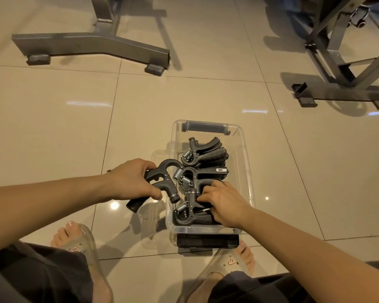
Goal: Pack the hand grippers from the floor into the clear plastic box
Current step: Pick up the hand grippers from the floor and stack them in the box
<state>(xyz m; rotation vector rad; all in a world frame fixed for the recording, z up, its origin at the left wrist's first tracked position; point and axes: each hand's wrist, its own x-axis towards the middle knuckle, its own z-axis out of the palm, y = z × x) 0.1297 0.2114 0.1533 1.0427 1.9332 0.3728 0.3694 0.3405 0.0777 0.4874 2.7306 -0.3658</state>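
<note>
Hands at work over the clear plastic box, which sits on the glossy beige tiled floor right in front of the person's feet in translucent sandals. And the left hand has one: fingers are wrapped tight around the handles of a black hand gripper with a silver coil spring, holding it just at the box's left rim, its arched top pointing away from the person and its lower handle sticking out below the hand toward the floor. Over on the other side, the right hand is down inside the box, fingers curled and pressing onto the packed black hand grippers at the near end; whether it actually grips one or only pushes them flat, I cannot tell. Several grippers already lie in the box, stacked in a row from the near wall toward the middle, springs facing left, one showing a small white counter window. The far end of the box is bare, with a dark latch handle on its rim, and a matching dark latch hangs at the near end. Grey metal frame legs stand on the floor well beyond the box, more metal framing off to the right.
</note>
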